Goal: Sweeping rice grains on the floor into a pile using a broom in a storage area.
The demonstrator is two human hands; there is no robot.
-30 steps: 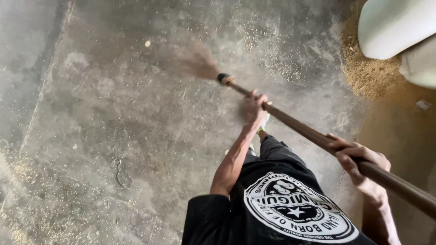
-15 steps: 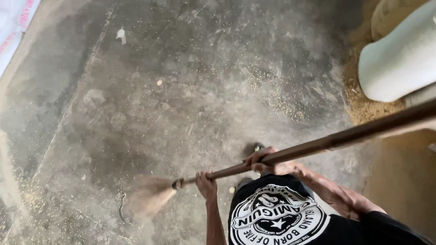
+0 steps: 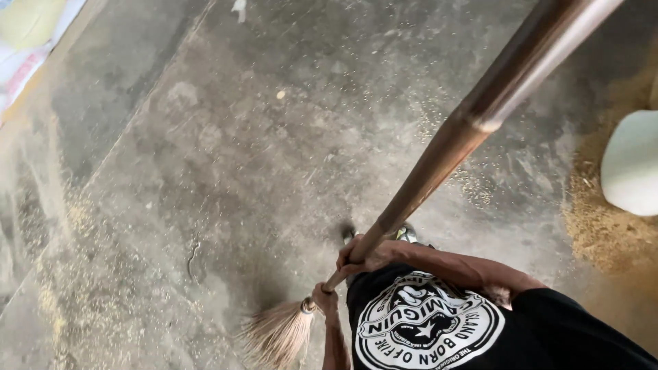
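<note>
The head camera looks straight down on one person in a black shirt (image 3: 480,336) with a round white print, standing on a grey concrete floor (image 3: 274,151).

There is one broom (image 3: 439,157). Its long brown handle runs from the top right corner, close under the camera, down to the lower middle of the frame. It ends in a single fan of pale straw bristles (image 3: 277,334) that touch the floor just left of the person's body. A small metal band (image 3: 308,305) joins bristles and handle.

Two hands are in view, both on the handle. The right hand (image 3: 363,257) is the upper one, and its arm comes in from the right across the chest. Its fingers are clenched around the stick, which passes through the fist and rises away above it. The left hand (image 3: 323,296) sits lower, just above the metal band, with its forearm running down out of frame. It too is closed on the handle, though its fingers are partly hidden by the stick. The bristles lie just below and left of this hand, nearly touching it.

One dark shoe tip (image 3: 406,233) shows on the floor behind the upper fist.

On the right edge there is one white sack (image 3: 632,163), rounded, resting on a spread of tan husk (image 3: 603,233). Fine pale grain is scattered along the left part of the floor. At the top left corner lies one sheet of white-and-coloured woven material (image 3: 31,38).
</note>
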